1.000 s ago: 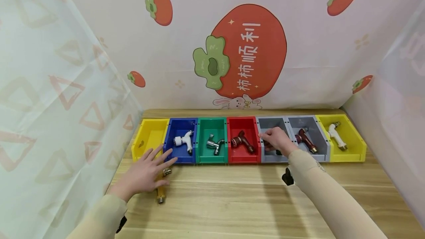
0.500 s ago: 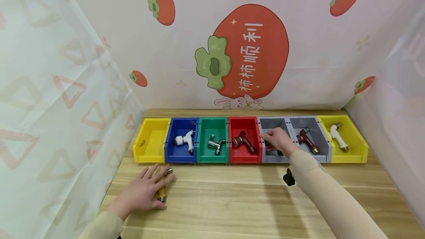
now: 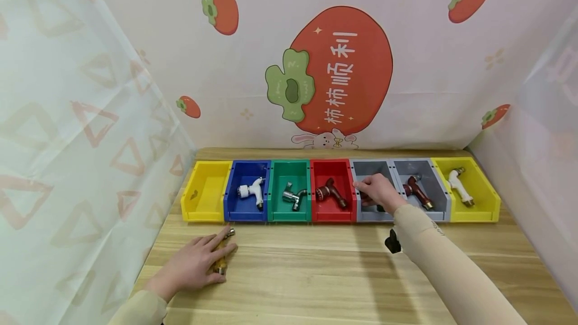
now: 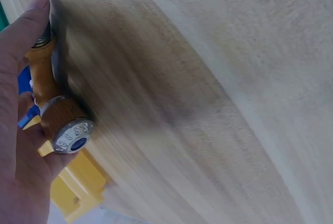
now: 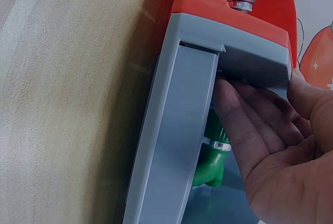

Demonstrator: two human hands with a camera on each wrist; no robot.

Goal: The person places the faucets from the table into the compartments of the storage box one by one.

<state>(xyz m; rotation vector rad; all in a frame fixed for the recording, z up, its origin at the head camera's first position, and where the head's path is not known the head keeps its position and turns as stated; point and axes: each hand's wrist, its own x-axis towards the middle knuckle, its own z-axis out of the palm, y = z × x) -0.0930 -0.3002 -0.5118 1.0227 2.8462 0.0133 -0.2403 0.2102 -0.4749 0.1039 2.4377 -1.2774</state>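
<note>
My left hand [image 3: 191, 264] is on the wooden table, its thumb and fingers around a yellow-orange tap [image 3: 221, 266]. In the left wrist view the thumb lies at the threaded end of this tap [image 4: 46, 81], and the fingers reach behind its round handle. My right hand [image 3: 379, 190] holds the side wall of a grey bin [image 5: 182, 130], beside the red bin. The fingers are inside against that wall and the thumb is at its upper edge. Below the fingers lies a green tap [image 5: 212, 164], partly hidden by the hand and the bin's front.
Joined bins run along the back: yellow [image 3: 206, 189], blue with a white tap [image 3: 255, 192], green with a chrome tap [image 3: 293, 197], red with a dark red tap [image 3: 331, 193], grey with another dark red tap [image 3: 419, 192], and yellow with a white tap [image 3: 459, 187]. Printed sheets enclose the table.
My left hand has moved down from above the yellow-orange tap, near the left yellow bin, and closed around it. The right hand has stayed at the grey bin's wall.
</note>
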